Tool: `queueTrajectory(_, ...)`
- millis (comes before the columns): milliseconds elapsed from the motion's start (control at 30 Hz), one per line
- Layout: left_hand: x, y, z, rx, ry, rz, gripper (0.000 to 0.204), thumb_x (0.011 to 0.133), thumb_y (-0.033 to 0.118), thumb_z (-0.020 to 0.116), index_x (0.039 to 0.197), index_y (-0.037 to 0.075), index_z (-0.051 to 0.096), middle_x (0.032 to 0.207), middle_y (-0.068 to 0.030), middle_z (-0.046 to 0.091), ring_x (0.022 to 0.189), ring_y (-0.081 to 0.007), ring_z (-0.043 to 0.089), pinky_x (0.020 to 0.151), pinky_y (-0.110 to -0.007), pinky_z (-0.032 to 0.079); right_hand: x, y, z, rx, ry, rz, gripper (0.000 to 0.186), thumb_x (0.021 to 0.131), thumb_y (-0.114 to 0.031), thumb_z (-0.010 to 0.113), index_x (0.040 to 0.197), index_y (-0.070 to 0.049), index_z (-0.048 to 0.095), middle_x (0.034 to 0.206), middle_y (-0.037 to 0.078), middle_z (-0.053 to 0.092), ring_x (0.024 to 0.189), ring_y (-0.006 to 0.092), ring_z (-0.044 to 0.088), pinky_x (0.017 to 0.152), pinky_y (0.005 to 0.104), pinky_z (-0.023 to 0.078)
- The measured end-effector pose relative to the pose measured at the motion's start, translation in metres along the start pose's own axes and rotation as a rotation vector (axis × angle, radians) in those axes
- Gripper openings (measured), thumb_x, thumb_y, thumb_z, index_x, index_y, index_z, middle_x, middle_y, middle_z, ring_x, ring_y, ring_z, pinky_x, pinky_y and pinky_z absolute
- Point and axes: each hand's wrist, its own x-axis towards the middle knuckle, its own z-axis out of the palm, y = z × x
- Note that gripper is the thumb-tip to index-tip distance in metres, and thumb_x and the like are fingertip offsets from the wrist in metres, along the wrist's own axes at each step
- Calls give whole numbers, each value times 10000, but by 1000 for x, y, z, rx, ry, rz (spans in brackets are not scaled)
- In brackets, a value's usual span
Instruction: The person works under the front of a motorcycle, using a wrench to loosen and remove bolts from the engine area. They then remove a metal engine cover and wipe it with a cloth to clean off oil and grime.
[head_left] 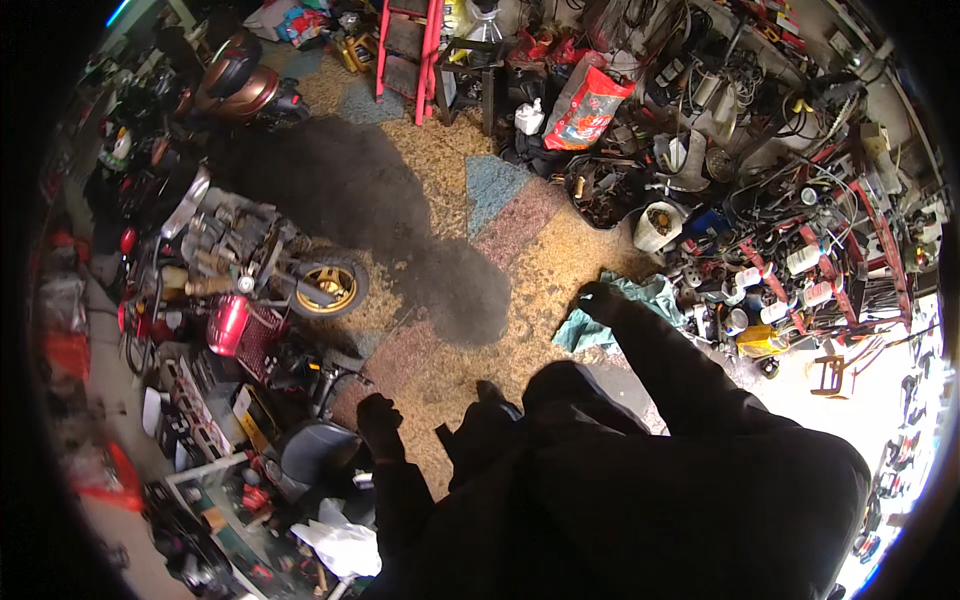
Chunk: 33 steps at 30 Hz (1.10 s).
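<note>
While the green cloth (650, 292) lies ahead and to the right, it is overlapped by the right hand (598, 302); whether it is gripped or merely touched cannot be told in the shadow. The step in hand is judged to be handling the cloth, and a sure pinch on its fabric seems called for next. The left hand (380, 425) is held well apart, its grip too dark to be told. Near the cloth, a white bucket (650, 236) is seen.
</note>
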Motion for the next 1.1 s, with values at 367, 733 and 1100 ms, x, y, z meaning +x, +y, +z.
queueTrajectory(367,293,80,132,223,326,-259,119,918,192,556,848,112,610,677,-2,566,529,-116,538,458,-234,429,578,-19,-122,52,210,-211,522,792,-393,668,1200,-69,637,1168,215,654,1104,358,618,959,408,492)
queueTrajectory(733,503,132,339,688,109,-367,85,928,144,596,954,67,571,821,-8,557,711,-117,524,625,-268,456,1018,-90,-199,-65,18,103,593,797,-288,603,1373,-167,522,1229,213,629,1125,373,616,932,455,506)
queueTrajectory(1100,655,150,359,1198,-460,108,131,889,198,646,906,87,578,821,-11,566,751,-130,548,632,-286,486,1063,-50,-184,-188,127,125,263,934,-289,492,1080,-160,668,875,81,714,797,293,705,609,460,536)
